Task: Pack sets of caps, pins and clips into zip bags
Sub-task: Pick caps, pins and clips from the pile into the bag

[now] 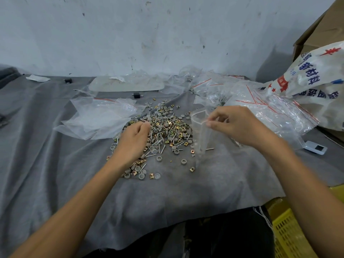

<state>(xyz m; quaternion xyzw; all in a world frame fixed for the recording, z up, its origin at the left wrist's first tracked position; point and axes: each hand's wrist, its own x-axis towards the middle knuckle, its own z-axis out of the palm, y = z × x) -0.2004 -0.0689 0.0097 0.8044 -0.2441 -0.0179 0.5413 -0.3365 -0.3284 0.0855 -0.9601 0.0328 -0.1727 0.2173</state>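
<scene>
Forearms reach in from the lower edge, over a grey cloth (55,146) that is spread on the table and hangs down at the near side. A yellow crate (290,233) with holes stands low at the right, below the table edge.

On the middle of the cloth lies a loose pile (167,131) of mixed parts: round grey caps (158,158), thin metal pins (162,140) and small square brass-coloured clips (192,169). Some single pieces lie scattered at the near side of it.

The left hand (133,138) rests palm down on the left part of the pile, fingers curled and their tips drawn together on the parts. I cannot tell if it has a piece between them.

The right hand (240,125) is raised just right of the pile. Its thumb and fingers pinch the top edge of a clear zip bag (202,135), which hangs with the mouth open and the bottom touching the cloth.

A small white device (316,148) lies further right. Left of the pile lies a stack of flat clear bags (96,118); behind the right hand is a heap of bags with red strips (270,108).

At the far right stand a printed white sack (316,75) and a cardboard box (320,28), against a stained pale wall (130,34).
</scene>
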